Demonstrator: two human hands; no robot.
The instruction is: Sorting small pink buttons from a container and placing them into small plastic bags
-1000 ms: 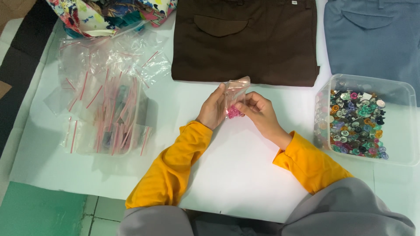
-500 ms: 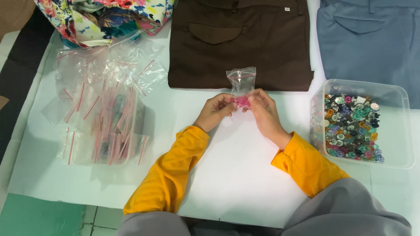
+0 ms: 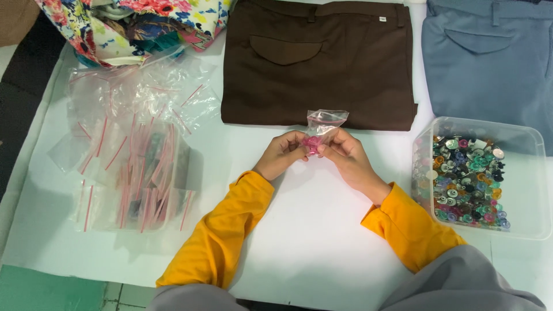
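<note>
A small clear zip bag [image 3: 322,124] with pink buttons in its bottom is held upright over the white table [image 3: 311,242]. My left hand [image 3: 282,154] pinches its lower left side and my right hand [image 3: 345,156] pinches its lower right. Both arms wear yellow sleeves. The bag's mouth points away from me, just in front of the folded brown trousers [image 3: 317,60].
A clear plastic tub [image 3: 538,190] of mixed coloured buttons stands at the right. A pile of small clear zip bags with red strips [image 3: 132,167] lies at the left. Folded blue-grey trousers [image 3: 489,57] lie at the back right, floral cloth [image 3: 132,23] at the back left.
The small bag was turned from tilted to upright between my hands. The hands stayed at the table's middle, closed on its lower part.
</note>
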